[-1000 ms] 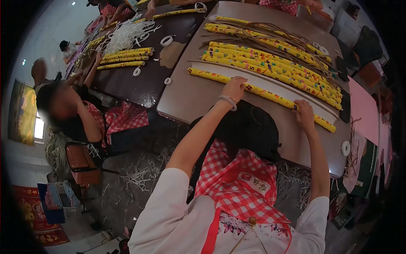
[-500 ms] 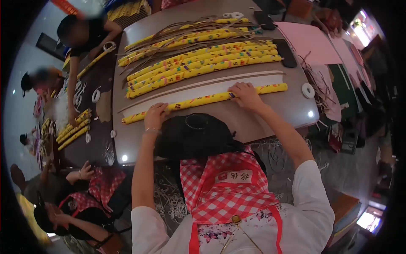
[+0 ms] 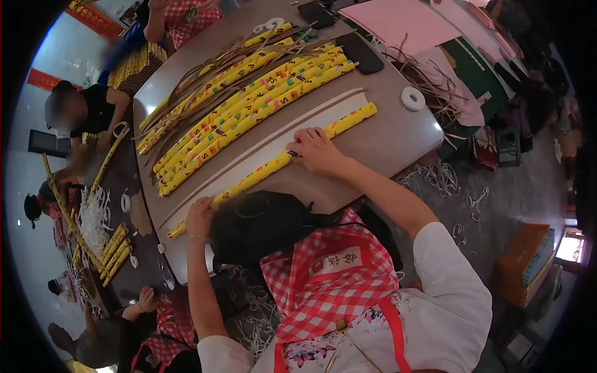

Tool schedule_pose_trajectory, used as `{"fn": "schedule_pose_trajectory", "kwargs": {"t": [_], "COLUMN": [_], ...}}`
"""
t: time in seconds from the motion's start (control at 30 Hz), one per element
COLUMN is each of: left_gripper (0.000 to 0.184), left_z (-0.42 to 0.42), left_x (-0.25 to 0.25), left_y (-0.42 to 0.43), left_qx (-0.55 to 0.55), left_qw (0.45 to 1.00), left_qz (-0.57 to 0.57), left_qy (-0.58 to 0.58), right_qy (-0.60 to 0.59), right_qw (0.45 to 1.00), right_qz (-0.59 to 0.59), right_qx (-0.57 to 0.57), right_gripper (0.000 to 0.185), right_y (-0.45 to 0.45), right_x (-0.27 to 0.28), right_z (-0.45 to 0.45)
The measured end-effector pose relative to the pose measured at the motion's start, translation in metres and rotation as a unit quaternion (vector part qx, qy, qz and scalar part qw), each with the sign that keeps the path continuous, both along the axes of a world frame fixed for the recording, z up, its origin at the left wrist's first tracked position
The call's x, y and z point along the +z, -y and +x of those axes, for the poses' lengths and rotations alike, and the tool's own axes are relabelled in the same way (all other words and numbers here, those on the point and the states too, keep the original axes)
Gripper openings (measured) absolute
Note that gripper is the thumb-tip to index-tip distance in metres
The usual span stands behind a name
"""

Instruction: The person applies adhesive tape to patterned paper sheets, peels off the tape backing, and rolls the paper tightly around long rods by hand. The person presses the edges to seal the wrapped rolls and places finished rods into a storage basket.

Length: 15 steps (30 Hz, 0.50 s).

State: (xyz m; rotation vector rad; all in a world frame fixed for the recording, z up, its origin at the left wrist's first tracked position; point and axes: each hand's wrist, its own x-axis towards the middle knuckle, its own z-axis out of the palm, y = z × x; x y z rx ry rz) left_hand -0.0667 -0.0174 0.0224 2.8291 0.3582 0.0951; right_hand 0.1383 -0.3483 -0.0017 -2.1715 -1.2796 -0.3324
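Note:
A long yellow printed paper roll lies slanted across the near part of the brown table. My left hand is closed over the roll near its left end. Farther along, right of the middle, my right hand grips it with bent fingers pressed down. The palm sides of both hands are hidden. Just beyond the roll lies a white strip with a brown strip along its far side. Several similar yellow rolls rest side by side farther back. A black cap-like item covers part of the view below the roll.
Loose brown strips lie over the rear rolls. A white tape roll and dark phone-like object are on the table. Pink sheets are at the back right. At a left-hand table, a person in black stands near short yellow rolls.
The view has turned, so the table and roll appear more slanted. Both hands remain on the roll, the left slightly nearer its left end. A person in a checked apron now shows at the top.

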Motion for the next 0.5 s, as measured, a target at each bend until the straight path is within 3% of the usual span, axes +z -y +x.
{"fn": "schedule_pose_trajectory", "kwargs": {"t": [0.07,0.43,0.5], "left_gripper": [0.031,0.031,0.033], "left_z": [0.002,0.002,0.004], "left_x": [0.007,0.011,0.017], "left_y": [0.001,-0.002,0.006], "left_qx": [-0.008,-0.025,0.004], "left_qw": [1.000,0.998,0.995], "left_qz": [-0.004,-0.030,-0.093], "left_qy": [-0.022,-0.044,-0.037], "right_qy": [-0.029,0.020,0.016], "right_qw": [0.999,1.000,1.000], "right_qz": [-0.036,-0.005,-0.008], "right_qx": [0.007,-0.011,-0.017], "right_gripper": [0.035,0.035,0.034], "right_y": [0.003,0.005,0.005], "right_x": [-0.001,-0.010,-0.012], "right_z": [-0.002,-0.001,0.000]}}
